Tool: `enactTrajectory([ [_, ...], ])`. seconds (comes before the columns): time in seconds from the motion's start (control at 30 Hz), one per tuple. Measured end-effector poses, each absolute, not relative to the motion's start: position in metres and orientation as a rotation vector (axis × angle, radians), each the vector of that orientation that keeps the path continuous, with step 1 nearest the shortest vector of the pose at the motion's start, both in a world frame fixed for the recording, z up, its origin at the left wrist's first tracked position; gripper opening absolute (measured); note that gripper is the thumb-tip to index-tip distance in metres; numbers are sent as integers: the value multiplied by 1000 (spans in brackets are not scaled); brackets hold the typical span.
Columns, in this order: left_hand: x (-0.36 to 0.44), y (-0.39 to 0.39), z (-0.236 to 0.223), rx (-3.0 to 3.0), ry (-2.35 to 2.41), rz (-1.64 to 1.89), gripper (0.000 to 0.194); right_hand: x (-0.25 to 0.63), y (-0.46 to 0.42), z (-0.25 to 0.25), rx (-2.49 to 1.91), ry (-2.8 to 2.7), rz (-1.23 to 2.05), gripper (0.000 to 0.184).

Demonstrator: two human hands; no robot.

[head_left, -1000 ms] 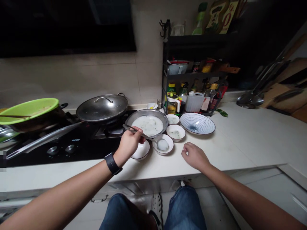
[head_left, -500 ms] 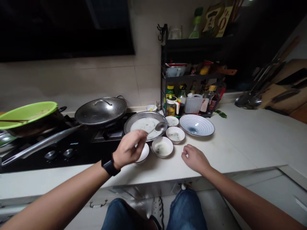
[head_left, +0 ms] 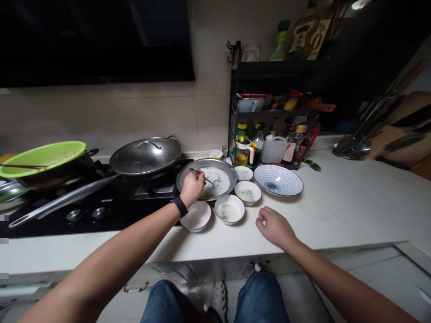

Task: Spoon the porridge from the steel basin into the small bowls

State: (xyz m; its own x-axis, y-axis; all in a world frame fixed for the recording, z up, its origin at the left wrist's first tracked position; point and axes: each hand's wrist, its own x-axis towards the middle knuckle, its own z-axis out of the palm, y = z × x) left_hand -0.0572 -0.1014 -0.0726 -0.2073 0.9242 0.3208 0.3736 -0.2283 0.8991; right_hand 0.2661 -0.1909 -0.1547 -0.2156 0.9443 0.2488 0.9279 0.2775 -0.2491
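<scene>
My left hand (head_left: 193,186) is closed round the handle of a metal spoon (head_left: 209,181). The spoon's tip dips into white, soupy liquid (head_left: 220,176) with dark bits, inside a wide metal basin (head_left: 182,169). Below that wrist stands a white bowl (head_left: 196,217) with no liquid visible in it. Three more small bowls hold some of the white liquid: a front bowl (head_left: 229,211), a middle bowl (head_left: 248,194) and a back bowl (head_left: 243,173). My right hand (head_left: 274,225) rests on the counter right of the front bowl, fingers curled, with nothing seen in them.
A blue-patterned wide bowl (head_left: 279,180) stands right of the small bowls. Behind it is a black rack (head_left: 269,112) of bottles and jars. On the stove (head_left: 134,211) at left are a lidded wok (head_left: 144,157), its long handle reaching forward, and a green basin (head_left: 43,154).
My left hand has moved forward and lowered the spoon from above the basin's right side into the liquid. The bowl below it shows more fully. My right hand has hardly moved.
</scene>
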Motion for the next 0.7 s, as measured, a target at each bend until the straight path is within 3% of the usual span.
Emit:
enactTrajectory([
  [0.3, -58, -96, -62, 897, 1475, 1553, 14, 266, -191, -154, -1705, -2207, 71, 16],
  [0.7, -65, -97, -24, 887, 1430, 1611, 12, 266, -190, -155, -1703, -2207, 70, 14],
])
